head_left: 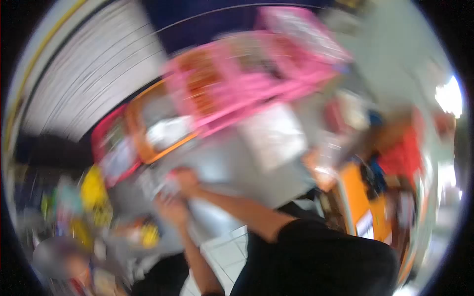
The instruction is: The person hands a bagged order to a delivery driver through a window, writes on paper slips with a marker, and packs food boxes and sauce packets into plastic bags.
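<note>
The whole view is smeared by motion. My left hand (173, 208) and my right hand (186, 182) are close together over the left part of a grey metal table (217, 165). Between and just beyond them is a whitish, see-through crinkly thing (157, 183), perhaps plastic. Both hands look closed on it, though single fingers are too blurred to make out. A small pinkish-red patch shows beside my right hand.
Behind the hands stand an orange-rimmed tray (136, 123), a pink-red tray (101, 143) and pink bins (237, 111) holding blurred packets. A white sheet or bag (274, 133) lies to the right. Another person (69, 269) is at lower left, near yellow bags (94, 190).
</note>
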Available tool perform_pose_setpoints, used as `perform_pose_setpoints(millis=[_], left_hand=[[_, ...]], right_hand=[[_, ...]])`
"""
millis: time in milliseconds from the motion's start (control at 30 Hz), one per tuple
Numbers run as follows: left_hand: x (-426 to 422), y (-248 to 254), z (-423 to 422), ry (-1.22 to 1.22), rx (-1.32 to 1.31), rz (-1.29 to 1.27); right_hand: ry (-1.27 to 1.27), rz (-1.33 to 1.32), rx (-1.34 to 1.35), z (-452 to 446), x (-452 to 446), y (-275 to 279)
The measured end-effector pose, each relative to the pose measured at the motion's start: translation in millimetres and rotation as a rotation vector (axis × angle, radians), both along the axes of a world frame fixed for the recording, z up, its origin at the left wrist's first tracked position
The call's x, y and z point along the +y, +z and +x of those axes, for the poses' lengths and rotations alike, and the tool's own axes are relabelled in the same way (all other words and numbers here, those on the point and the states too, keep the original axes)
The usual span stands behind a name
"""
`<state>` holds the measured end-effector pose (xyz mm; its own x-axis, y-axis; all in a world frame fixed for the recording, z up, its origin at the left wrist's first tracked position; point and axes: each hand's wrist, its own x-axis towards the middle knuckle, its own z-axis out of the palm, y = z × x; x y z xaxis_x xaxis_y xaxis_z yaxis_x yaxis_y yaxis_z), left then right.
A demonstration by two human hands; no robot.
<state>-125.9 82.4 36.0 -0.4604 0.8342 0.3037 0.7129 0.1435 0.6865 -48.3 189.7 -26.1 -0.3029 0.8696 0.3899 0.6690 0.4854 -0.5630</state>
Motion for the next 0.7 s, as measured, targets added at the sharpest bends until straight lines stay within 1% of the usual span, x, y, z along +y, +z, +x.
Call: perform_pose_setpoints(millis=[33, 67, 100, 133, 167, 233, 267, 300, 333, 400, 433, 467, 500, 533, 567, 600, 633, 667, 700], left_hand=[[-1, 19, 26, -0.023, -0.324, -0.081], [-12, -40, 0, -0.17, -0.148, -0.005], [-14, -20, 32, -0.068, -0.108, -0.032], [-17, -18, 46, -0.107, -0.114, -0.145], [-22, -17, 48, -0.121, -0.093, -0.261], [-39, -30, 56, -0.134, -0.268, -0.238], [-44, -41, 55, -0.171, -0.294, -0.2], [-42, -55, 49, -0.212, -0.328, -0.166], [-45, -66, 44, -0.309, -0.342, -0.123], [-39, -80, 36, -0.453, -0.351, -0.068], [-33, -86, 38, -0.579, -0.309, -0.16], [-24, -88, 47, -0.691, -0.256, -0.24], [-22, -66, 77, -0.709, -0.244, -0.215], [-29, -14, 138, -0.663, -0.306, -0.294], [-37, 15, 181, -0.621, -0.371, -0.38], [-40, 18, 201, -0.647, -0.365, -0.369], [-42, 19, 222, -0.681, -0.37, -0.413], [-46, 19, 240, -0.717, -0.368, -0.46], [-50, 15, 254, -0.749, -0.351, -0.457]], right_hand=[[-0.053, -0.122, -0.309, -4, -1, -5], [-0.039, -0.436, -0.289, -9, 10, 6], [-0.084, -0.453, -0.209, -2, 12, 1], [-0.088, -0.198, -0.255, 21, 4, 21], [-0.024, -0.253, -0.153, 42, 3, 39], [0.125, -0.339, 0.065, 82, -16, 55], [0.178, -0.364, 0.178, 104, -23, 52], [0.255, -0.378, 0.232, 137, -28, 49], [0.341, -0.381, 0.289, 173, -44, 48], [0.315, -0.591, 0.376, 271, -78, 63], [0.308, -0.777, 0.448, 329, -100, 80], [0.265, -0.488, 0.462, 378, -125, 64], [0.173, -0.641, 0.473, 432, -153, 73], [0.006, -0.806, 0.375, 488, -179, 114], [-0.133, -0.796, 0.54, 531, -210, 136], [-0.279, -0.824, 0.49, 572, -238, 142], [-0.506, -0.846, 0.551, 603, -269, 156], [-0.654, -0.741, 0.643, 633, -297, 144], [-0.754, -0.664, 0.682, 657, -319, 163]])
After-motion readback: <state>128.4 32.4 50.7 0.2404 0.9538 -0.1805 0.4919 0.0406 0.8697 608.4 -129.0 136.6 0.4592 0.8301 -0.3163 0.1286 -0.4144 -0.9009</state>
